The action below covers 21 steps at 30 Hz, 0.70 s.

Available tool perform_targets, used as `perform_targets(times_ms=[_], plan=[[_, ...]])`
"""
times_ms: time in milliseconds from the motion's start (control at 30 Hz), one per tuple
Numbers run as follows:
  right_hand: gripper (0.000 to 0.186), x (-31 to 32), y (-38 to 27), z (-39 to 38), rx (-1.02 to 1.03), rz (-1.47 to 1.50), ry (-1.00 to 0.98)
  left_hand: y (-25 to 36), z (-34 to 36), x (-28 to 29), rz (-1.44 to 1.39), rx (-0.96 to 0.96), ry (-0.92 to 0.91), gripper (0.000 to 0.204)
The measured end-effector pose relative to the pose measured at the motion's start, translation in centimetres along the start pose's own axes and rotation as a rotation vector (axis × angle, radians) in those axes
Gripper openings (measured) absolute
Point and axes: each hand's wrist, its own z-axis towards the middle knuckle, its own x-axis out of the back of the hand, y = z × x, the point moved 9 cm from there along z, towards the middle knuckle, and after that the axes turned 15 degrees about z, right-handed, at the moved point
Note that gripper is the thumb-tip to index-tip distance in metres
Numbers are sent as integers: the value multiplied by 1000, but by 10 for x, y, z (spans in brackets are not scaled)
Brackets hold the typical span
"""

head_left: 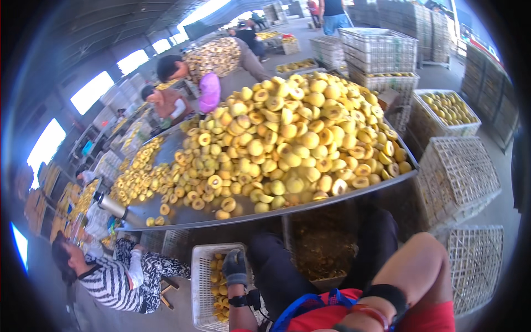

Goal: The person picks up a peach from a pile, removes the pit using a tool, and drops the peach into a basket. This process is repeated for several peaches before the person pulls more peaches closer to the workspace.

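Note:
My left hand [234, 268], in a dark grey glove with a black band at the wrist, is over the right side of a white plastic crate [197, 276]. Its fingers look curled in, and whatever they may hold is hidden. Yellow halved fruit, like peaches [219, 290], lies in that crate. My right arm is bent back towards my body, with a black band and a red bracelet on it. The right hand [344, 322] is at the lower edge, its fingers out of sight. Before me, a big heap of halved yellow peaches [293, 149] covers a metal table [191, 217].
A steel flask [113, 207] lies at the table's left corner. Stacked plastic crates [379, 50] stand to the right, one of them filled with fruit [449, 108]. A person in stripes [113, 285] sits at left; others bend beyond the table. Brown debris [323, 243] lies under it.

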Motion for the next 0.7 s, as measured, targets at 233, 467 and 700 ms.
perform_targets(times_ms=[233,467,700], plan=[[56,80,-32,-26,-127,-532,267,-62,-14,-36,284,-143,110,33],[14,354,35,-208,-651,-602,1260,-24,13,16,38,117,-74,41],[14,466,19,-334,-808,-1564,985,-31,-1,17,80,178,-86,41]])
